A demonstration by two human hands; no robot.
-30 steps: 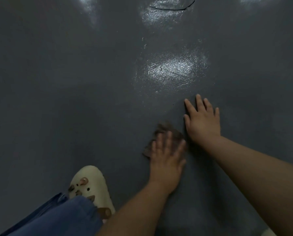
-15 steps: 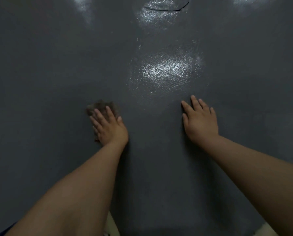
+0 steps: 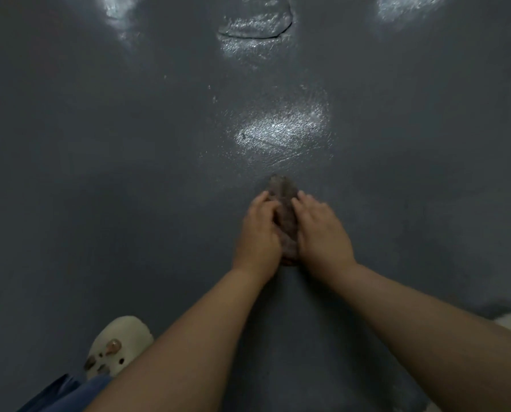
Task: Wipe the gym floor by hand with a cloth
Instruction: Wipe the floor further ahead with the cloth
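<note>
While the brown cloth sits bunched up on the dark grey floor, pretty much dead centre of the view, both hands are on it from either side. It looks like a narrow, crumpled strip running away from the person, with its far tip poking out past the fingertips and the near end just showing between the wrists.

Left hand has its fingers curled onto the cloth's left edge, right hand does the same on the right edge, so the two hands are squeezed in close together with only the cloth between them. The fingers are a bit blurry, so I can't tell how tight the grip really is.

Just past the cloth there's a shiny, wet-looking patch catching the light. Further out, near the top edge, there's a curved crack in the floor coating. Down in the lower left you can see a cream clog and a bit of blue trouser leg.
</note>
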